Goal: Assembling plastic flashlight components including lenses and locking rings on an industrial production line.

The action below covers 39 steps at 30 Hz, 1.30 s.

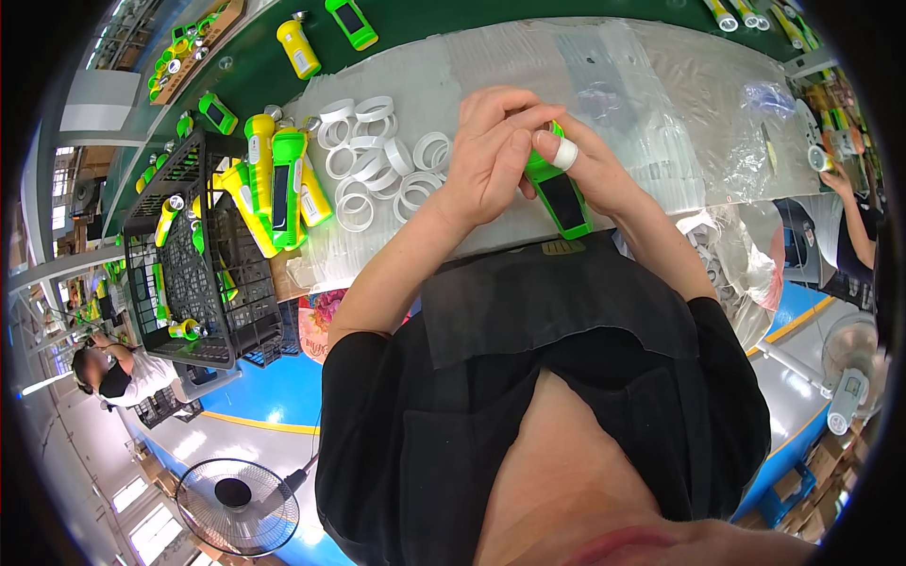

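Dark-panelled green flashlight (563,201) is pointing toward the near edge of the table (661,123), left hand (488,156) and right hand (596,173) gripping its far end; I'm judging a slackening hold could be dropping it floorward.

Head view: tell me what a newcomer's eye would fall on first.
Probably the bright green device with a dark panel, just above the picture's middle, where the left hand and right hand come together at its far end. Next, the loose white rings spread on the table to the left of the hands. Farther left, yellow and green flashlights cluster beside a black crate.
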Each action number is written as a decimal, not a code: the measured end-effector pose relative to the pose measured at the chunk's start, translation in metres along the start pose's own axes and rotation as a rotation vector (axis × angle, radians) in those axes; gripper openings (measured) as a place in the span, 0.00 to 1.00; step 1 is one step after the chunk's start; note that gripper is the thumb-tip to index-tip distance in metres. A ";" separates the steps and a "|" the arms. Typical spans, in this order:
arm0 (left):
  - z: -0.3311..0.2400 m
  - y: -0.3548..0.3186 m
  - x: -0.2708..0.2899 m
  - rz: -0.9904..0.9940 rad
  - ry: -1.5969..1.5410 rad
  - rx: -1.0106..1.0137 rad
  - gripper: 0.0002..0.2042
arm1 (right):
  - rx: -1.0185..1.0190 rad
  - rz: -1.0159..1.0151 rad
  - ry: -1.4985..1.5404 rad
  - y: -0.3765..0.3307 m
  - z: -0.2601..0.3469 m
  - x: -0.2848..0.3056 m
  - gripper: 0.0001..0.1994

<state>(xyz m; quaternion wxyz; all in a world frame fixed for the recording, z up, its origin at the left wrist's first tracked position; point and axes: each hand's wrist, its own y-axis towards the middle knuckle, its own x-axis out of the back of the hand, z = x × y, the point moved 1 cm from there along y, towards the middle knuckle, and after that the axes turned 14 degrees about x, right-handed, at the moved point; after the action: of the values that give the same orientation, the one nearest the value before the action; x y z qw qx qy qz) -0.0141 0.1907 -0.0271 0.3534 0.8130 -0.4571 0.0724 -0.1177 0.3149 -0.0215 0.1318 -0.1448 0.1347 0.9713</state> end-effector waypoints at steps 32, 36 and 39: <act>-0.004 0.048 0.053 -0.092 0.135 0.093 0.12 | 0.409 -0.050 -0.065 0.067 -0.021 0.019 0.16; 0.000 0.049 0.053 -0.105 0.104 0.070 0.12 | 0.375 -0.071 -0.067 0.066 -0.019 0.019 0.16; 0.007 0.053 0.052 -0.157 0.075 0.045 0.11 | 0.371 -0.028 -0.032 0.065 -0.018 0.021 0.16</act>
<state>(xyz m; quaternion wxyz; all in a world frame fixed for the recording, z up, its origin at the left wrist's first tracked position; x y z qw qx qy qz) -0.0273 0.1326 0.0177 0.3568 0.8507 -0.3766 0.0851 -0.1518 0.2531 -0.0302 0.1720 -0.1043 0.3072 0.9301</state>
